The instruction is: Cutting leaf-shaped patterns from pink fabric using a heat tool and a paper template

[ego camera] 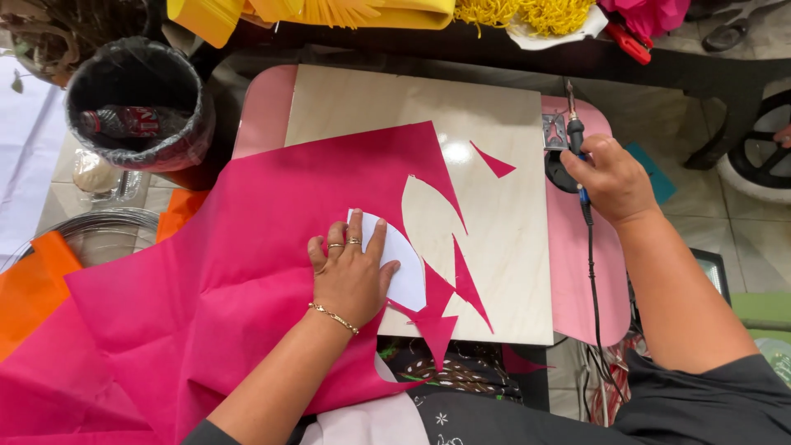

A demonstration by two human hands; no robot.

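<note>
Pink fabric (206, 288) lies flat under left hand (350, 276) pressing white petal-shaped template (404, 264).

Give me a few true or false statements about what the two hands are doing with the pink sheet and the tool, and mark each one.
1. The left hand presses a white template onto the pink sheet. True.
2. The right hand holds scissors. False: it grips a corded hot-tip tool.
3. The tool's tip touches the pink sheet. False: it is off to the right, at a small stand.
4. Petal-shaped holes are cut in the sheet, showing the wooden board. True.
5. The black-lined bin sits right of the board. False: upper left.
</note>
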